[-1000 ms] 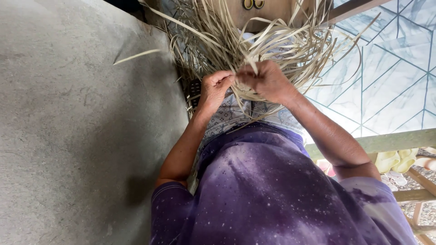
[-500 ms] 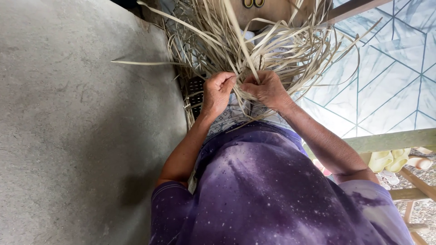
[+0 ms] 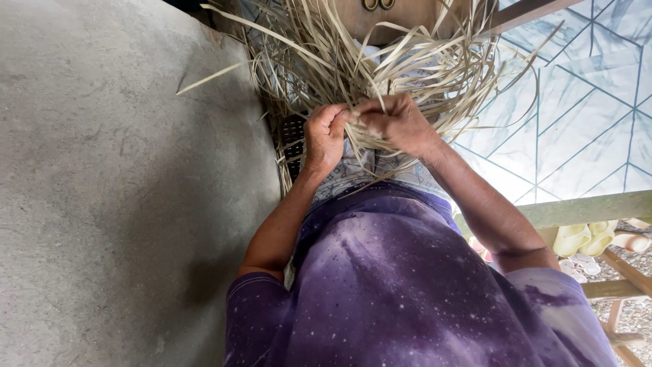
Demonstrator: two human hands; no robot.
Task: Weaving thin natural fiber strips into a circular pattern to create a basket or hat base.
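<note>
A loose tangle of pale dried leaf strips (image 3: 353, 61) fans out over my lap and away from me. My left hand (image 3: 324, 136) is closed around a few strips near the base of the bundle. My right hand (image 3: 394, 122) pinches strips right beside it, knuckles almost touching the left. Both forearms reach forward from my purple speckled shirt (image 3: 407, 285). What lies under the bundle where the fingers meet is hidden.
A grey concrete wall (image 3: 115, 190) fills the left side. Pale tiled floor with a line pattern (image 3: 584, 109) is on the right. A wooden rail (image 3: 584, 207) and yellow sandals (image 3: 577, 238) lie at lower right. A wooden piece (image 3: 407, 13) sits beyond the strips.
Both hands have drawn closer together at the base of the bundle and shifted slightly; the strips have been rearranged a little around them.
</note>
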